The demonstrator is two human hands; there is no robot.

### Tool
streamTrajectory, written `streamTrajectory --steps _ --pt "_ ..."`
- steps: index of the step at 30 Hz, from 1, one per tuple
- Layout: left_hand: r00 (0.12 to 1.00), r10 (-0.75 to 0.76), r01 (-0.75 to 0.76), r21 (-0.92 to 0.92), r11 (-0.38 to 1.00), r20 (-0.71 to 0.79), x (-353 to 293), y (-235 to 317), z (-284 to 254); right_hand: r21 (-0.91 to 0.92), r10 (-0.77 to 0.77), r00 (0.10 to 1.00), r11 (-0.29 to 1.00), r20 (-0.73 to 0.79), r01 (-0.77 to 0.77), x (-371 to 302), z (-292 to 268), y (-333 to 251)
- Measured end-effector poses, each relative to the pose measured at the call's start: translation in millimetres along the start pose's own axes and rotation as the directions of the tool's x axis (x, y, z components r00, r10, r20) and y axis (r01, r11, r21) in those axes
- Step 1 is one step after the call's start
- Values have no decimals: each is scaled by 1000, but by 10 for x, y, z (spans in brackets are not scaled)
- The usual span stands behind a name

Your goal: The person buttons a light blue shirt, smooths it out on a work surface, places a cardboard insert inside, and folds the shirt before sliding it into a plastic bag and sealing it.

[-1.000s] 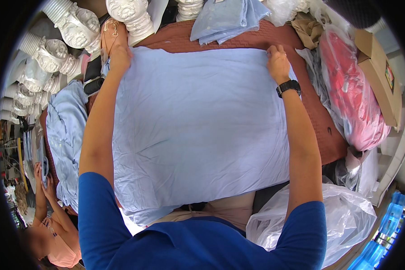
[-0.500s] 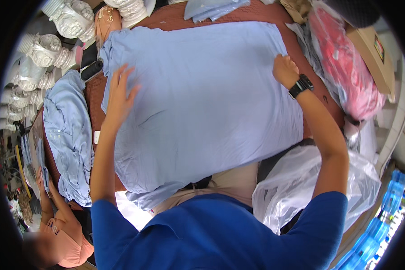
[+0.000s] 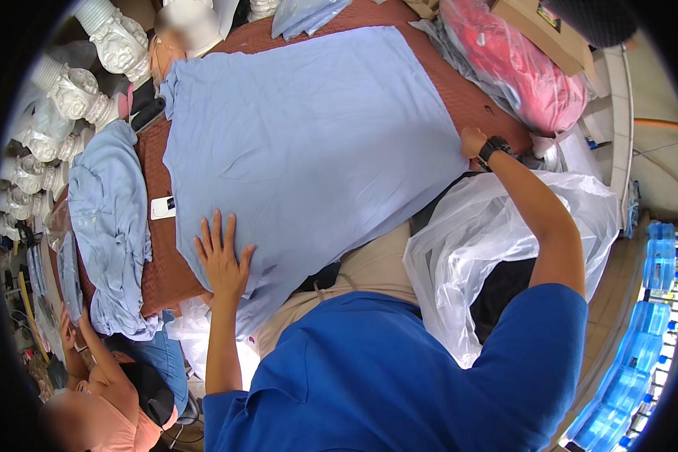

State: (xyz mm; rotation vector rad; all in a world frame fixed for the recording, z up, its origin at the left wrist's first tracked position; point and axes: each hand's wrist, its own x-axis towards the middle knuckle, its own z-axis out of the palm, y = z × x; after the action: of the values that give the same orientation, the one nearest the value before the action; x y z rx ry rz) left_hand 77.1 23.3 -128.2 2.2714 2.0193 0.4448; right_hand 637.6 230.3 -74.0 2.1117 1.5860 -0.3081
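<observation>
The near edge of the light blue garment [image 3: 309, 143] droops over the counter's [image 3: 158, 264] front rim and disappears behind the person's blue-sleeved torso, so its hem cannot be seen. The fingers of the right hand [image 3: 472, 142] are tucked under or against the cloth's right edge and are hard to make out; it looks closed on that edge, just above a black wristwatch [image 3: 494, 148]. The upper edge of the frame cuts off other folded blue cloth [image 3: 305, 13] and a red bundle in clear plastic [image 3: 523, 64].

The garment lies spread flat over the brown counter, filling the centre and upper middle of the frame. The left hand [image 3: 222, 256] rests open, fingers splayed, palm down on its lower left corner. The right hand sits at the middle of its right edge, well apart from the left.

The garment's long axis runs from the lower left of the frame to the upper right, with one short end near the white figurines [image 3: 90, 68] at the upper left. A crumpled blue cloth [image 3: 113, 226] lies beside it at left.
</observation>
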Motion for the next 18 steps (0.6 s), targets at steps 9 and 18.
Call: streamTrajectory --steps 9,18 --pt "999 16 -14 36 999 -36 -22 1 56 -72 25 999 997 -35 -27 -21 127 168" --pt "986 164 -164 -6 986 20 136 651 243 -84 -231 969 971 -90 224 -74 41 217"
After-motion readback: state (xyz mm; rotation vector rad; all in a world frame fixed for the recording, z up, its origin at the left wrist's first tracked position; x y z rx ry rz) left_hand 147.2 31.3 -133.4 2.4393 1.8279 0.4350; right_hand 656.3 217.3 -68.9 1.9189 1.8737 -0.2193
